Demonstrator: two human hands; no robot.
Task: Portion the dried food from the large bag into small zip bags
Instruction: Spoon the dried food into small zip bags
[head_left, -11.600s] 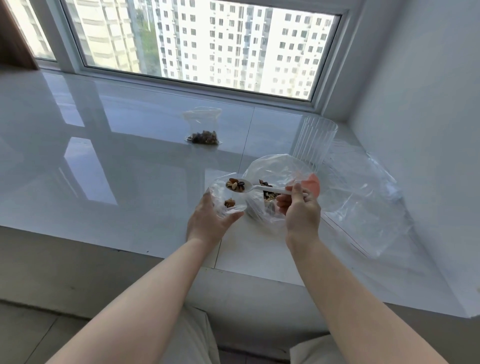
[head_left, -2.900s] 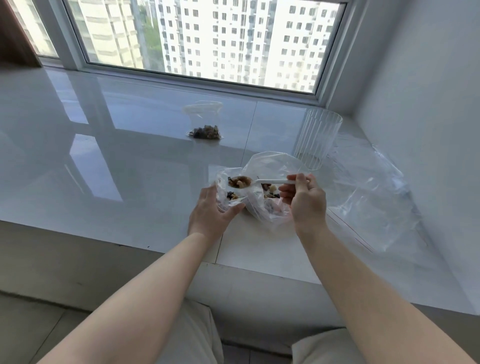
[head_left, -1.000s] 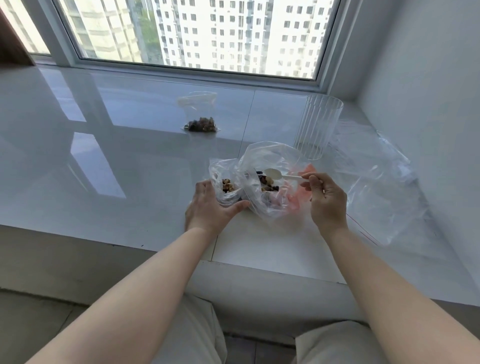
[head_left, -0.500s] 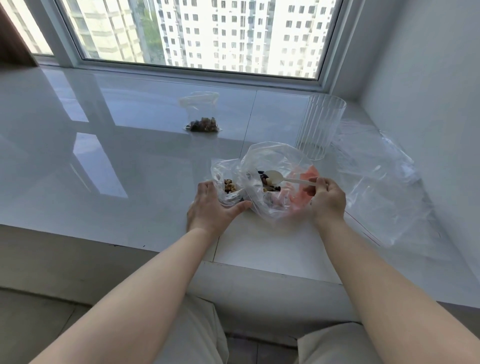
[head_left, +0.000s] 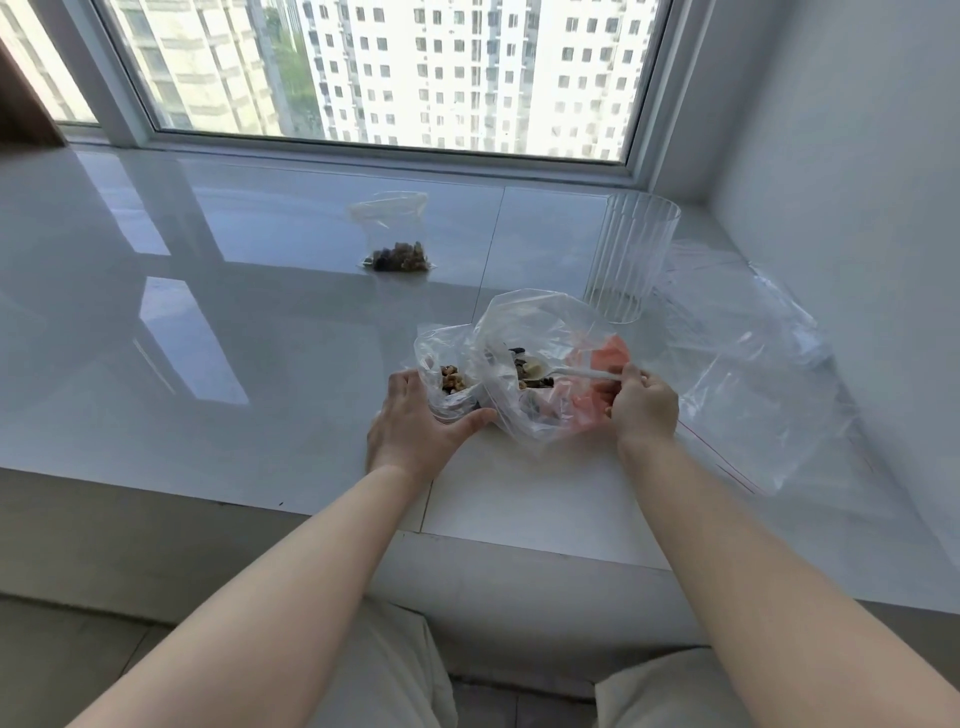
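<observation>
White glossy sill (head_left: 260, 364): our left hand (head_left: 415, 423) grips the limp small clear zip bag (head_left: 447, 374) at its base; right hand (head_left: 641, 410) pinches the white plastic spoon (head_left: 561, 370) inside the crinkly large clear bag (head_left: 540, 338).

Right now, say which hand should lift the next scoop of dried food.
Right. The right hand already pinches the white spoon, bowl inside the large bag; the left hand holds the small zip bag.
</observation>
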